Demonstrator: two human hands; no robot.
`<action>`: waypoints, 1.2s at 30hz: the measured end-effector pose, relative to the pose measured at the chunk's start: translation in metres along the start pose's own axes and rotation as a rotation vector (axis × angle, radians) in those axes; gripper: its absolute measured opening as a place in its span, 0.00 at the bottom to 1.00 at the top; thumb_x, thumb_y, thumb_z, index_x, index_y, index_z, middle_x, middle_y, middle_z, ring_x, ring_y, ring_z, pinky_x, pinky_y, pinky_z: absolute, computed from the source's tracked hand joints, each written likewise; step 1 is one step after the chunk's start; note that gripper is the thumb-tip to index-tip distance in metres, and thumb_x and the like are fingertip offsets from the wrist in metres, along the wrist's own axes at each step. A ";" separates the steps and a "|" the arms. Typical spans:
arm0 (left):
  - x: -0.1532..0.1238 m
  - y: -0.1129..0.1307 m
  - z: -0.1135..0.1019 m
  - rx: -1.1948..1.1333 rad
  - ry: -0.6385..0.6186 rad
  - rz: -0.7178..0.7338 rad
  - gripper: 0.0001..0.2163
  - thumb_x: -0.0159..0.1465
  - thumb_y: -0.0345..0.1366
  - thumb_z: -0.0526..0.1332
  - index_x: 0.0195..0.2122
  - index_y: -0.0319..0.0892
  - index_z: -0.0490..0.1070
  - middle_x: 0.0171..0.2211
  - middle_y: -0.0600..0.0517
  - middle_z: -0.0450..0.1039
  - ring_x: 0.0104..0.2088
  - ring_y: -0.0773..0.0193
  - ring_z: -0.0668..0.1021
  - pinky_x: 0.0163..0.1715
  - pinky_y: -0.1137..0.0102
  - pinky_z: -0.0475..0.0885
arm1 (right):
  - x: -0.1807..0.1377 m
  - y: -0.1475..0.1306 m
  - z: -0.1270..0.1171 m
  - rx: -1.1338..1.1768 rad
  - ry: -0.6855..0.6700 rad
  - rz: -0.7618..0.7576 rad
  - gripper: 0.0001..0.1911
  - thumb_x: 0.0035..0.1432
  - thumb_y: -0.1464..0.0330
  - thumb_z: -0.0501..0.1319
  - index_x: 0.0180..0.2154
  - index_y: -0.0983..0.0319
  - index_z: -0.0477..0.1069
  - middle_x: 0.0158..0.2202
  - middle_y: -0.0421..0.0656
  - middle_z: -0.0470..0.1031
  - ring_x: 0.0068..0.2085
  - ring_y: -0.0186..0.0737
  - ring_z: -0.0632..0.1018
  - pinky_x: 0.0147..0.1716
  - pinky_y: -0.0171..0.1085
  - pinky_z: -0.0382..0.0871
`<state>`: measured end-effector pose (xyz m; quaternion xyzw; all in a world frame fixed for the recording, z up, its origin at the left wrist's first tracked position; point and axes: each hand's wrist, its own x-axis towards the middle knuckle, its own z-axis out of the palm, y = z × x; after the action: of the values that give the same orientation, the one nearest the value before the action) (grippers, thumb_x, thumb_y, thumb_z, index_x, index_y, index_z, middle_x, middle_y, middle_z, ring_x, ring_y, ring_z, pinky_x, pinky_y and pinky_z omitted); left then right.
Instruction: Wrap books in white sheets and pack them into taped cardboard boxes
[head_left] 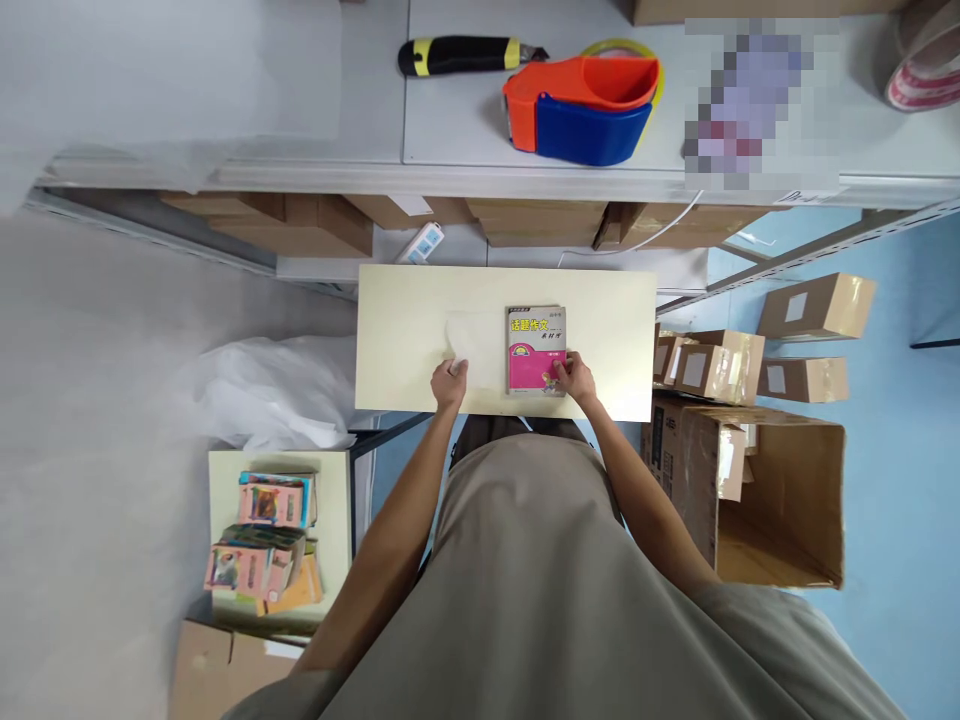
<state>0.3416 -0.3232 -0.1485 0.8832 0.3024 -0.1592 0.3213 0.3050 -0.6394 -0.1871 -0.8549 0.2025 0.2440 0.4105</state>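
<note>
Right now, the left hand (450, 381) pinches the edge of a pale sheet (480, 350), while the right hand (576, 378) grasps the lower right edge of a pink-covered book (534, 350)—thumb over its cover. The book lies flat on the worktop (619, 340), just beside the sheet's visible part; whether the sheet runs beneath—I cannot tell. Beyond, a shelf (450, 130) bears a cutter (466, 56) and tape dispenser (589, 125).

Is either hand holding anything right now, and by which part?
Yes. The left hand pinches the thin white sheet by its left edge; the right hand grips the book by its right edge, toward the lower corner.
</note>
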 end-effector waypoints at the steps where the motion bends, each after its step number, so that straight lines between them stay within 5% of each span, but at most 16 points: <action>1: -0.005 0.006 -0.001 -0.025 0.008 0.058 0.10 0.68 0.46 0.64 0.38 0.46 0.77 0.43 0.44 0.81 0.50 0.50 0.82 0.54 0.61 0.74 | 0.000 0.000 0.000 0.001 0.000 0.001 0.21 0.76 0.51 0.59 0.58 0.58 0.70 0.50 0.53 0.87 0.49 0.55 0.86 0.44 0.43 0.76; 4: -0.025 0.026 0.003 -0.153 -0.028 0.268 0.10 0.67 0.45 0.65 0.40 0.45 0.78 0.46 0.45 0.82 0.50 0.53 0.82 0.56 0.63 0.75 | -0.001 0.000 0.002 -0.005 0.004 -0.004 0.22 0.76 0.51 0.59 0.59 0.58 0.70 0.51 0.53 0.87 0.50 0.56 0.86 0.44 0.45 0.76; 10: -0.063 0.070 0.054 -0.269 -0.425 0.413 0.08 0.64 0.43 0.68 0.37 0.46 0.80 0.37 0.49 0.84 0.39 0.55 0.83 0.45 0.63 0.78 | -0.003 -0.001 0.000 0.060 0.009 -0.015 0.21 0.74 0.49 0.59 0.57 0.56 0.72 0.46 0.49 0.87 0.47 0.55 0.86 0.46 0.44 0.76; 16: -0.071 0.085 0.105 -0.139 -0.438 0.444 0.04 0.66 0.38 0.67 0.36 0.47 0.82 0.35 0.49 0.84 0.39 0.53 0.83 0.49 0.60 0.76 | -0.002 -0.001 -0.010 0.196 -0.004 0.007 0.36 0.77 0.39 0.39 0.42 0.54 0.75 0.40 0.47 0.85 0.46 0.51 0.84 0.50 0.44 0.76; 19: -0.072 0.083 0.117 -0.129 -0.435 0.494 0.04 0.66 0.36 0.67 0.36 0.46 0.83 0.35 0.46 0.84 0.40 0.50 0.83 0.53 0.56 0.75 | 0.001 -0.002 -0.010 0.228 -0.028 0.023 0.31 0.75 0.39 0.49 0.44 0.56 0.76 0.40 0.46 0.86 0.45 0.50 0.84 0.50 0.43 0.76; 22: -0.074 0.080 0.120 -0.150 -0.483 0.537 0.03 0.64 0.35 0.69 0.34 0.44 0.83 0.37 0.43 0.84 0.43 0.48 0.83 0.56 0.52 0.76 | 0.006 -0.002 -0.005 0.149 -0.004 0.055 0.22 0.71 0.45 0.62 0.49 0.55 0.76 0.40 0.45 0.86 0.46 0.51 0.85 0.50 0.43 0.77; 25: -0.071 0.073 0.113 -0.188 -0.517 0.548 0.03 0.63 0.36 0.72 0.36 0.44 0.83 0.42 0.42 0.84 0.47 0.47 0.84 0.58 0.52 0.76 | 0.010 -0.001 -0.002 0.066 0.026 0.073 0.17 0.71 0.50 0.64 0.51 0.54 0.76 0.40 0.46 0.87 0.46 0.54 0.86 0.49 0.44 0.78; 28: -0.056 0.060 0.096 -0.199 -0.387 0.520 0.08 0.64 0.35 0.72 0.44 0.44 0.83 0.52 0.39 0.82 0.58 0.45 0.81 0.66 0.51 0.72 | 0.012 0.002 -0.002 0.079 0.010 0.056 0.16 0.73 0.51 0.63 0.52 0.54 0.76 0.41 0.46 0.88 0.45 0.54 0.86 0.48 0.45 0.79; 31: -0.034 0.046 0.079 -0.238 -0.241 0.297 0.16 0.64 0.37 0.72 0.53 0.42 0.79 0.59 0.37 0.78 0.61 0.45 0.80 0.66 0.52 0.73 | 0.012 0.004 -0.005 0.141 0.000 0.029 0.16 0.72 0.52 0.63 0.51 0.55 0.76 0.41 0.47 0.88 0.43 0.53 0.86 0.48 0.46 0.80; 36: -0.009 0.043 0.075 -0.404 -0.392 0.050 0.18 0.63 0.46 0.74 0.48 0.41 0.77 0.48 0.39 0.84 0.51 0.52 0.85 0.50 0.60 0.79 | 0.013 0.005 -0.010 0.203 -0.004 0.015 0.18 0.68 0.50 0.64 0.47 0.57 0.77 0.37 0.46 0.87 0.39 0.50 0.85 0.46 0.45 0.81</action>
<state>0.3556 -0.4032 -0.1803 0.7607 0.2380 -0.2555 0.5472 0.3150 -0.6517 -0.1919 -0.8069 0.2318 0.2270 0.4937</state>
